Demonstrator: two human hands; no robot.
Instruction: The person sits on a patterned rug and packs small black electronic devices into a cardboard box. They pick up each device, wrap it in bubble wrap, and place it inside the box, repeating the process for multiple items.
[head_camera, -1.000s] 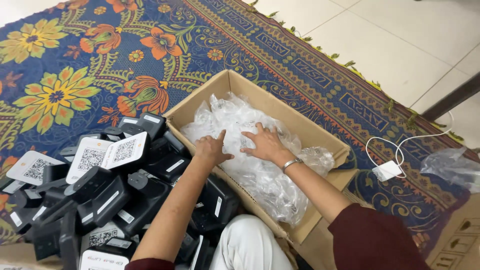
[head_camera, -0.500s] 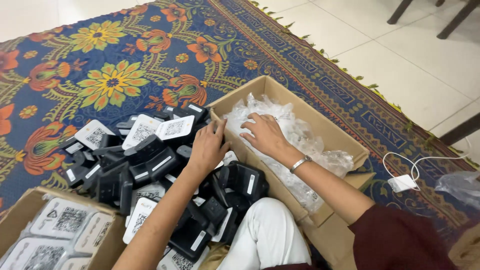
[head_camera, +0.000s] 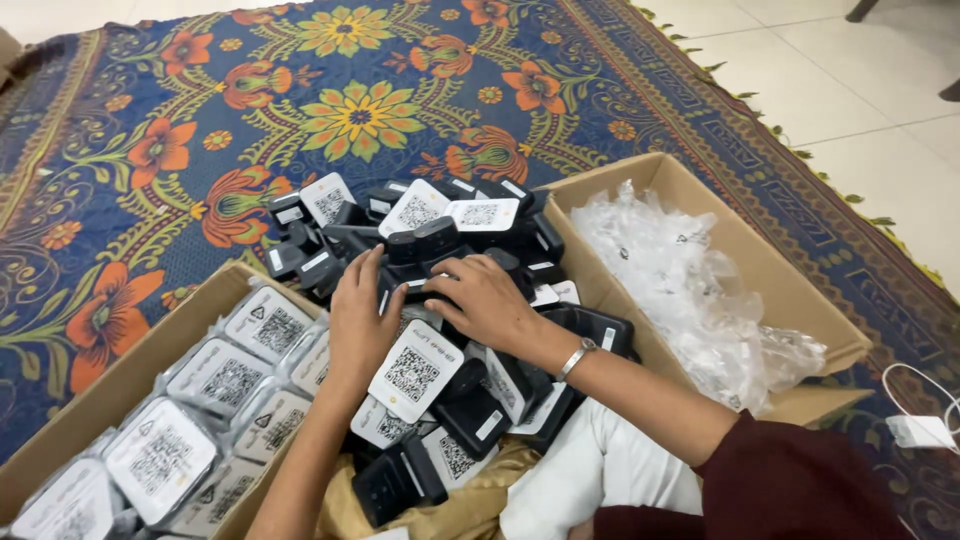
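Note:
A heap of small black devices (head_camera: 470, 235), some with white code stickers, lies on the patterned carpet in front of me. My left hand (head_camera: 358, 325) rests flat on the heap, fingers stretched toward a black device (head_camera: 415, 262) at its middle. My right hand (head_camera: 485, 300), with a metal bracelet at the wrist, curls its fingers over that same device from the right. Both forearms reach in from the lower edge of the view.
An open cardboard box (head_camera: 735, 235) on the right holds several clear plastic bags (head_camera: 690, 290). A second cardboard box (head_camera: 125, 365) at lower left holds bagged devices with white stickers. A white charger (head_camera: 920, 430) with a cable lies at far right. Tile floor lies beyond the carpet (head_camera: 360, 110).
Both hands left the box of plastic bags and moved left onto the heap of black devices. The view swung left, bringing the box of bagged devices into sight.

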